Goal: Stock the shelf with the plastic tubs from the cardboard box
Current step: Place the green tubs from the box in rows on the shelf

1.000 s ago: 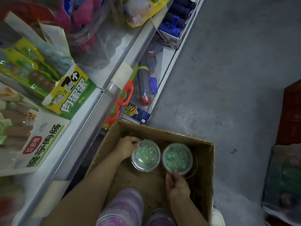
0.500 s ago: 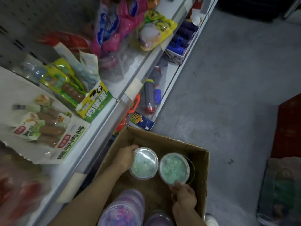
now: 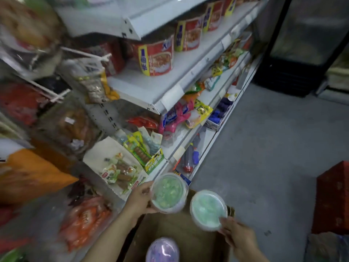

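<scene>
My left hand (image 3: 139, 201) grips a clear round tub of green contents (image 3: 169, 192), lifted above the cardboard box (image 3: 181, 233) and near the shelf edge. To its right, my right hand (image 3: 238, 237) holds a second clear tub with paler green contents (image 3: 208, 209) over the box's far right corner. A purple tub (image 3: 162, 249) lies inside the box at the bottom of the view. The white store shelves (image 3: 166, 97) rise to the left, crowded with packaged goods.
Sausage packs (image 3: 120, 173) lie on the low shelf just left of my left hand. Red instant noodle tubs (image 3: 156, 57) stand higher up. Toy water guns (image 3: 190, 157) fill the bottom shelf. Grey floor (image 3: 264, 148) spreads right; a red crate (image 3: 332, 199) stands there.
Both hands have lifted their green tubs up out of the box. My view has swung upward, bringing the upper shelves into sight.
</scene>
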{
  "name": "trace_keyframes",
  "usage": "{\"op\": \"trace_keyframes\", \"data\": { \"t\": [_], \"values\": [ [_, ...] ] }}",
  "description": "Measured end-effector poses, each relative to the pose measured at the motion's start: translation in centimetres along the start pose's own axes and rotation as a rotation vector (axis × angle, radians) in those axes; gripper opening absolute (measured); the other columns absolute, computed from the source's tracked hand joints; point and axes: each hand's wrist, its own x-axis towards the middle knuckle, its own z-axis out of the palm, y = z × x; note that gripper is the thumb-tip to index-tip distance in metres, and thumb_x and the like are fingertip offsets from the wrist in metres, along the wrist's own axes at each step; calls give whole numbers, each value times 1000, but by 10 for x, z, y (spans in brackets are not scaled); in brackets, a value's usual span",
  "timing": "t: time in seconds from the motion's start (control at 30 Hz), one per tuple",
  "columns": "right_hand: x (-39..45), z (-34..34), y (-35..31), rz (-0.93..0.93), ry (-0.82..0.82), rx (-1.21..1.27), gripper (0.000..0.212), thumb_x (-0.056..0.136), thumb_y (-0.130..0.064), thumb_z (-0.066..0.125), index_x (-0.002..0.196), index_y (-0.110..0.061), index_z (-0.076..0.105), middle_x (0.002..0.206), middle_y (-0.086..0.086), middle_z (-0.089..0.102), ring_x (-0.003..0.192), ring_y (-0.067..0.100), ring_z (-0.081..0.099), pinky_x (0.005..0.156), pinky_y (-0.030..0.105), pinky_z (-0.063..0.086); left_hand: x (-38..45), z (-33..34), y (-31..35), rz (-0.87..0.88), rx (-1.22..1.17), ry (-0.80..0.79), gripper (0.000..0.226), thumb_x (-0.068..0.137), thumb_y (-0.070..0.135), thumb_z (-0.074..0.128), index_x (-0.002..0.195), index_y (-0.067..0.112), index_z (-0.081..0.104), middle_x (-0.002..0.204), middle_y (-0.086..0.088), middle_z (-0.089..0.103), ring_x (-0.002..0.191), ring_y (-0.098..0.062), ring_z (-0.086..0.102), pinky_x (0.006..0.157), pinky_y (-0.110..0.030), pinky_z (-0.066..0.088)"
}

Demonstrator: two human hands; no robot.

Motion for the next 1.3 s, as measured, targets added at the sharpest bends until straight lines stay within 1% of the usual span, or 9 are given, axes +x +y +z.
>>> {"op": "trace_keyframes", "data": {
  "t": [0.1, 0.17, 0.3, 0.4, 0.6, 0.7, 0.8, 1.07, 1.3],
  "values": [
    [-37, 1, -45, -88, -78, -21, 14, 75, 6, 73, 85, 5, 63, 40, 7, 52, 29, 11, 46, 30, 14, 32, -36, -6, 47, 18, -43, 72, 23, 93, -7, 52, 100, 12, 63, 90, -10, 60, 70, -23, 59, 46, -37, 58],
    [-58, -1, -71, -151, -103, -60, 20, 73, 5, 75, 89, 11, 65, 44, 11, 52, 33, 15, 44, 35, 17, 35, -59, -10, 77, 36, -43, 96, 23, 93, -8, 50, 106, 7, 62, 86, -11, 59, 65, -20, 55, 47, -38, 58],
    [-107, -7, -124, -222, -164, -112, 15, 73, 4, 75, 85, 9, 67, 42, 12, 52, 29, 16, 45, 35, 18, 39, -110, -21, 130, 61, -104, 96, 24, 93, -10, 48, 102, 7, 62, 98, -18, 60, 75, -26, 60, 46, -38, 58],
    [-143, -14, -163, -286, -206, -171, 12, 72, 2, 75, 81, 2, 68, 44, 9, 48, 28, 13, 40, 37, 15, 33, -143, -29, 162, 111, -140, 45, 29, 91, -8, 54, 117, 2, 58, 105, -16, 65, 81, -27, 66, 52, -37, 59],
    [-213, -11, -234, -409, -296, -267, 18, 70, -2, 79, 81, -4, 65, 57, 12, 57, 39, 18, 58, 44, 19, 34, -192, -42, 221, 203, -159, -2, 29, 92, -4, 57, 121, 1, 58, 115, -23, 64, 92, -35, 67, 62, -45, 61],
    [-239, -5, -259, -448, -337, -325, 21, 70, -5, 79, 86, -3, 65, 63, 12, 59, 45, 19, 59, 50, 22, 35, -211, -49, 246, 260, -176, -21, 31, 92, -5, 55, 123, 0, 57, 113, -24, 65, 85, -35, 67, 60, -47, 60],
    [-258, 5, -278, -474, -388, -360, 29, 71, -6, 79, 95, -2, 62, 65, 11, 59, 51, 23, 54, 44, 19, 40, -228, -57, 268, 314, -182, -7, 35, 91, -6, 55, 125, -1, 56, 111, -24, 66, 80, -33, 69, 60, -46, 60],
    [-286, 35, -337, -539, -487, -439, 33, 78, -15, 76, 105, -2, 61, 65, 8, 67, 57, 17, 67, 40, 19, 43, -259, -67, 322, 413, -206, 80, 24, 93, -7, 52, 115, -2, 61, 94, -20, 66, 77, -31, 65, 54, -42, 60],
    [-283, 70, -417, -623, -583, -485, 29, 81, -16, 74, 102, -3, 58, 83, 13, 66, 53, 15, 68, 46, 22, 46, -240, -49, 371, 416, -282, 200, 37, 91, -9, 53, 128, -3, 52, 120, -24, 58, 82, -32, 65, 49, -42, 59]
  ]
}}
